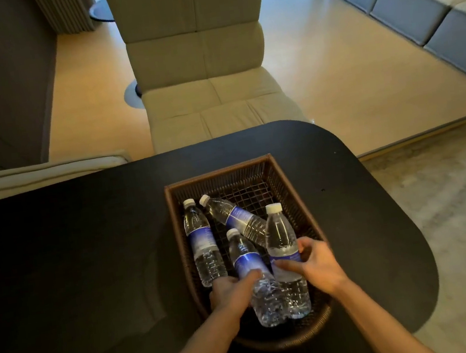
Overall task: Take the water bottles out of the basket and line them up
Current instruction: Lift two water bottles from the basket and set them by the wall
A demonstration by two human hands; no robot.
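We see a brown woven rectangular basket (284,181) resting on a black bench with a rounded end (86,240), and we place everything else by that basket. Four clear plastic water bottles with white caps and blue labels are all inside it. One bottle (204,246) lies along the basket's left wall, cap toward the far wall. A second bottle (236,220) lies slantwise across the middle of the basket floor, cap toward the far left corner. Our left hand (232,292) reaches in over the basket's near left rim, its fingers (252,276) wrapped around a third bottle (254,277) at the label, and that bottle tilts with its base toward the near wall. Our right hand (319,264) comes in at the basket's right wall, fingers (286,266) closed around the label of a fourth bottle (282,244), which stands nearly upright and touches the third. Beyond the basket's far wall, past the bench edge, stands a beige cushioned lounge chair (200,71).
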